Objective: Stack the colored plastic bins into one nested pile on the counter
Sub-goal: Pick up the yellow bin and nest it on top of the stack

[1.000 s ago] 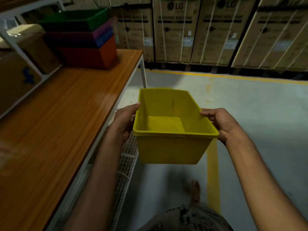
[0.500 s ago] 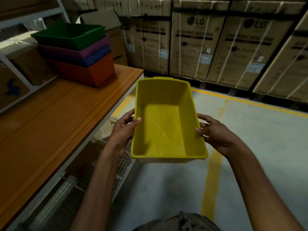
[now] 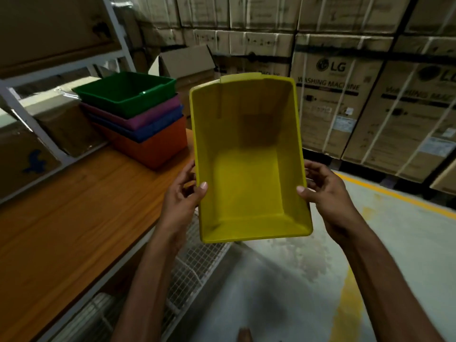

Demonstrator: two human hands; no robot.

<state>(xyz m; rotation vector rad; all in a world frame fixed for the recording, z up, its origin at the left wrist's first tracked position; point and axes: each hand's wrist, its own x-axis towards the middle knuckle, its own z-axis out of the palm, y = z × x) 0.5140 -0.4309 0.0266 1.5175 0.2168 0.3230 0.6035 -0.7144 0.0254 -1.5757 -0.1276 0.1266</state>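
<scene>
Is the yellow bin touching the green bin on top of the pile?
Apart. In the head view, a strip of cardboard box shows between the yellow bin and the green bin.

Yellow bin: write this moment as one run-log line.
yellow bin: empty, held in air | left hand: grips left rim | right hand: grips right rim | pile: green bin topmost

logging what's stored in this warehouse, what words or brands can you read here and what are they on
"LG": on the cardboard box behind the yellow bin.
"WASHING MACHINE": same box, under the logo.
"WASHING MA": next box to the right, blurred; the rest and its logo are cut off by the frame edge.
White stickers and small print on the boxes: too small to read.
Stacked bins: no text visible.
</scene>
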